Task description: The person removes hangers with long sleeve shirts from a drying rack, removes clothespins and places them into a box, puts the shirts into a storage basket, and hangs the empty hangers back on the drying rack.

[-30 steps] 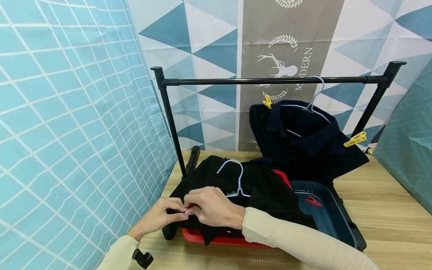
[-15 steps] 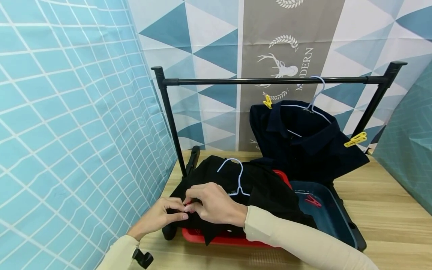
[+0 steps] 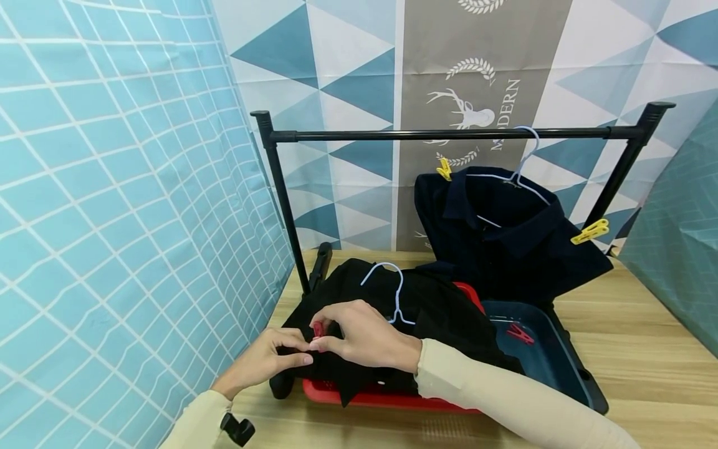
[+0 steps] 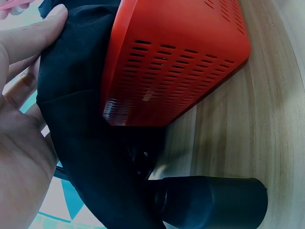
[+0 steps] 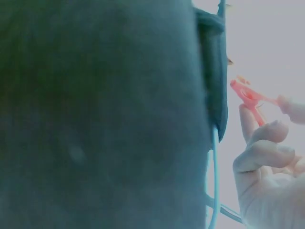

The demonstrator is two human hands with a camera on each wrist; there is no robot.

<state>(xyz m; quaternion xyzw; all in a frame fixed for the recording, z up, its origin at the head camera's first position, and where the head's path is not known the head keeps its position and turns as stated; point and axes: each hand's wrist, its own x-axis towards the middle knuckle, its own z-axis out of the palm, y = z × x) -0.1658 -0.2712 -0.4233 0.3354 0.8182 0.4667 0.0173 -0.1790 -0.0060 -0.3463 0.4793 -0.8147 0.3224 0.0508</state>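
At the seven o'clock position, an outer part of a black shirt [image 3: 460, 312] is gripped between thumb and fingers by the left hand [image 3: 262, 360], while a red clothespin [image 3: 318, 329] is pinched by the right hand [image 3: 361, 337] at six o'clock. The shirt is draped over a red basket [image 3: 392, 400], and a pale hanger [image 3: 397, 308] is set at its collar, hook upward and off the black rail [image 3: 364, 135] at twelve. Whether any cloth is bitten by the clothespin cannot be told. A fingertip of the left hand could be nipped, since the clothespin is held just beside it. Only a shallow fold might be caught, or the hanger's arm missed, because that arm is hidden by dark fabric near the hands. If the legs are squeezed unevenly, the clothespin could be flicked away, perhaps into the basket below. The loose shirt could also be dragged askew on its hanger if the gripped cloth is pulled too hard toward seven o'clock.
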